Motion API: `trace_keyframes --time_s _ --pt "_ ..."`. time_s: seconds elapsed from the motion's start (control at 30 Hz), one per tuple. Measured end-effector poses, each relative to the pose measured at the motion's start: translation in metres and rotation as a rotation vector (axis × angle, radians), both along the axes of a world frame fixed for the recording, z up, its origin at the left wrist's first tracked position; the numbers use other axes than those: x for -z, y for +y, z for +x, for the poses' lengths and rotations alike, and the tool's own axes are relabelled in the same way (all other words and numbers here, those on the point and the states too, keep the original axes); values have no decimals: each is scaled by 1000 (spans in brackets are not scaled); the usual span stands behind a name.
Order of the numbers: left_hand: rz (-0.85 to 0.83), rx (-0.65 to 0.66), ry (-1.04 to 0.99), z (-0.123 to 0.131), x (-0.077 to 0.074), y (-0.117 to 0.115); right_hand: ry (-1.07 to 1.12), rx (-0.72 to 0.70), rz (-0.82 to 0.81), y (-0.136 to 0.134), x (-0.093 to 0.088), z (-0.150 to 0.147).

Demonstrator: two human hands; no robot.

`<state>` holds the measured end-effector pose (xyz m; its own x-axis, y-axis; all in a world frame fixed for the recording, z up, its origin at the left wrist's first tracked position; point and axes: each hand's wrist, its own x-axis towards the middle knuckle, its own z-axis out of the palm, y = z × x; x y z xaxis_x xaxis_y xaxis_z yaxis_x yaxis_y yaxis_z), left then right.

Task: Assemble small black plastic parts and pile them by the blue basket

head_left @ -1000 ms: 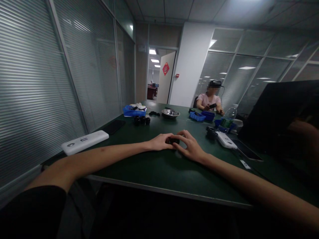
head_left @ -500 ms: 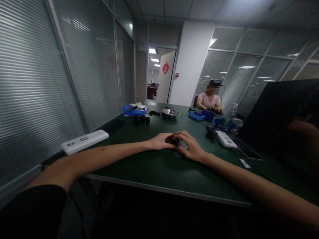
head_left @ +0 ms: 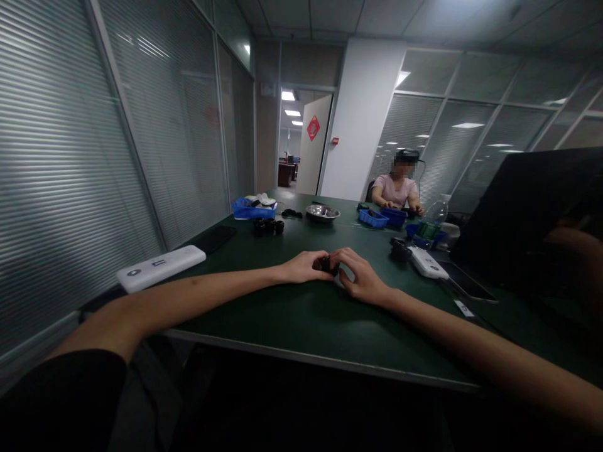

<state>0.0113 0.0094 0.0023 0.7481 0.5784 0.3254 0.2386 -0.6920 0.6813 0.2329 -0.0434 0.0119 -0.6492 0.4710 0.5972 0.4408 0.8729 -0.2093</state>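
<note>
Near the middle of the green table [head_left: 282, 320], a small black object [head_left: 324, 264] lies between my two hands. My left hand [head_left: 301, 267] grips it from the left, thumb and fingers closed on it. From the right, my right hand [head_left: 358, 275] has its curved fingertips on the same object, the thumb close below. The object's exact shape is too dark and small to tell. Beyond my hands stand several black round parts [head_left: 268, 226] and a shiny metal bowl [head_left: 323, 214].
A blue basket [head_left: 254, 210] stands back left, with smaller blue baskets [head_left: 373, 219] back right. White power banks [head_left: 161, 268] lie at both sides. Right are a phone [head_left: 468, 282], a plastic bottle [head_left: 434, 220] and a black panel [head_left: 532, 213]. A person [head_left: 396, 188] sits across.
My right hand's fingers have shifted slightly and curl a little closer around the black object. Across the table, the seated person's hands have moved slightly.
</note>
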Motion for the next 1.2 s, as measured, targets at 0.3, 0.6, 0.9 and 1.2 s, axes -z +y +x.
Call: trace_keyframes --time_s 0.3,0.6,0.9,1.2 --pt "12 -32 40 -1 -1 0 5 15 -21 -3 -2 1" --pt "4 -33 37 0 1 2 -11 141 57 0 0 1" --pt "14 -15 21 0 3 3 -31 141 51 -1 -2 0" --pt "21 -45 28 1 0 1 -38 84 78 -4 -6 -2"
